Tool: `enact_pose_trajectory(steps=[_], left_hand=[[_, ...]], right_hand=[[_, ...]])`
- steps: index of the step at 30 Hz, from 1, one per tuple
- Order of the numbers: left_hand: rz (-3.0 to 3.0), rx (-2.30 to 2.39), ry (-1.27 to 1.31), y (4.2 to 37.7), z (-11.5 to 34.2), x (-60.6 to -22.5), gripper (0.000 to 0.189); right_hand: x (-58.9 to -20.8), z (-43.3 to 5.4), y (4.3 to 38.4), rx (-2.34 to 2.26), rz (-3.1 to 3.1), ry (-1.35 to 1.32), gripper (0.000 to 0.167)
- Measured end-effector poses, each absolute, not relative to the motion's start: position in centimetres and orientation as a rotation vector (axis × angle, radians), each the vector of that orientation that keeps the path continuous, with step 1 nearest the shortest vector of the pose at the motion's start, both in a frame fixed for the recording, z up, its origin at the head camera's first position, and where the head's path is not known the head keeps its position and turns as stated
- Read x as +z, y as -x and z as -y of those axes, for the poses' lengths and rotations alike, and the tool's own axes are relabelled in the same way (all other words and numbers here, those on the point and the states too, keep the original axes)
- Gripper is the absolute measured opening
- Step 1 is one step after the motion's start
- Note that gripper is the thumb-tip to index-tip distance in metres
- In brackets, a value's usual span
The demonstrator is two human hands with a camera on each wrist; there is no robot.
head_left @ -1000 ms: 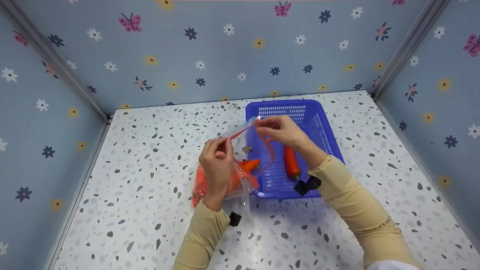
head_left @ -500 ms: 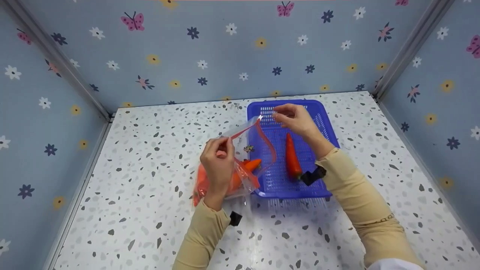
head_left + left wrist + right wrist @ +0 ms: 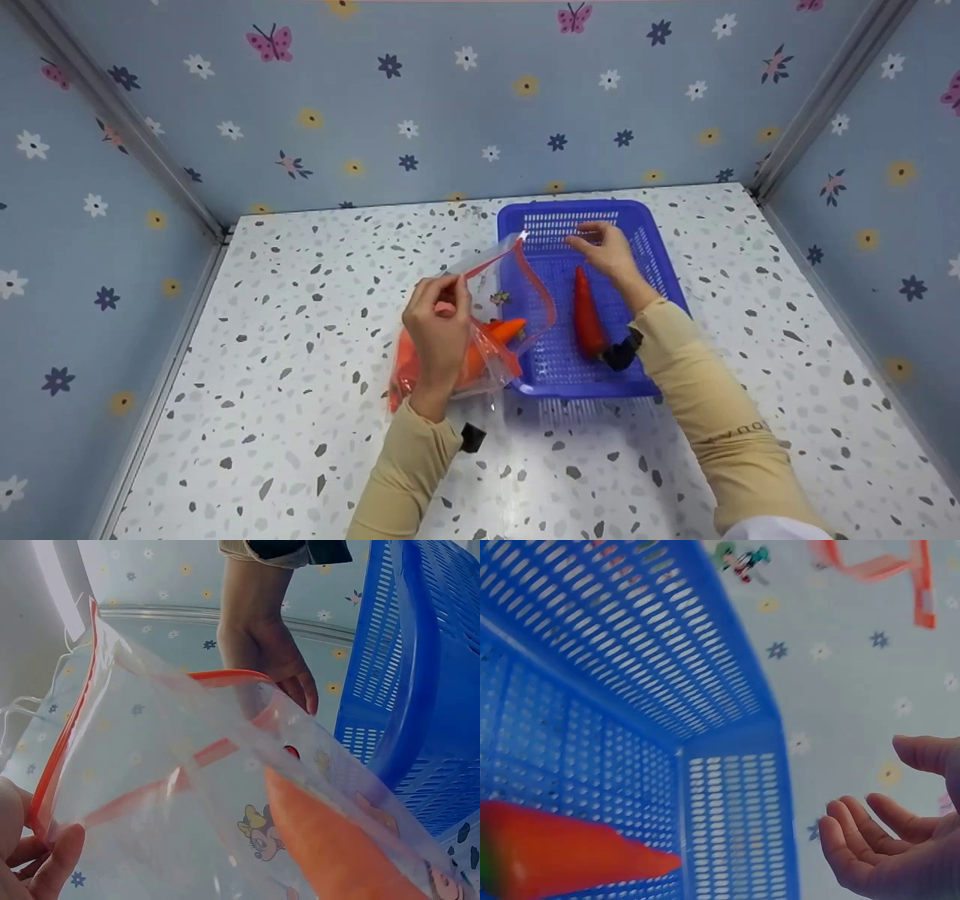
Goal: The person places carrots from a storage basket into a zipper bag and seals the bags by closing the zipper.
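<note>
My left hand (image 3: 439,322) pinches the red-edged mouth of a clear zip bag (image 3: 536,281), which gapes toward the right. Inside the bag lies an orange carrot (image 3: 510,328), large in the left wrist view as a carrot tip (image 3: 322,840); more orange shapes are partly hidden by the hand. Over the blue basket (image 3: 585,391) hovers my right hand (image 3: 611,255), holding nothing, its fingers and thumb apart in the right wrist view. Below it, a red-orange carrot (image 3: 587,315) lies on the basket floor, its green end toward me.
The basket stands right of the bag on a speckled white table (image 3: 285,315). Flower-patterned walls (image 3: 450,105) close off the back and both sides. A black wrist mount (image 3: 621,354) hangs close to the carrot's thick end.
My right hand has drawn away from the bag's edge, moving right over the basket, and its fingers have parted. The left hand keeps its pinch on the bag.
</note>
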State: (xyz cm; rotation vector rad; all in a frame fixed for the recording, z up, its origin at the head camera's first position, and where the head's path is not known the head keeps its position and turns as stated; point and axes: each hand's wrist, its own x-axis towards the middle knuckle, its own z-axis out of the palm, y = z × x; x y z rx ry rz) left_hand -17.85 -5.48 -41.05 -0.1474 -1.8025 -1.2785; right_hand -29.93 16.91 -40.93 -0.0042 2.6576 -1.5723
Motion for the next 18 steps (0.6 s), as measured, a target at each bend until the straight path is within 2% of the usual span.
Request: enact_pose_trajectory(steps=[8, 18], left_hand=[[1.808, -1.292, 0.144, 17.8, 5.5, -41.1, 0.007], [1.810, -1.302, 0.142, 17.8, 5.5, -41.2, 0.007]], right_hand=[[-43.6, -18.4, 30.9, -1.461, -2.609, -0.227, 0.048], [-45.5, -19.7, 30.9, -1.417, -2.337, -0.447, 0.065]])
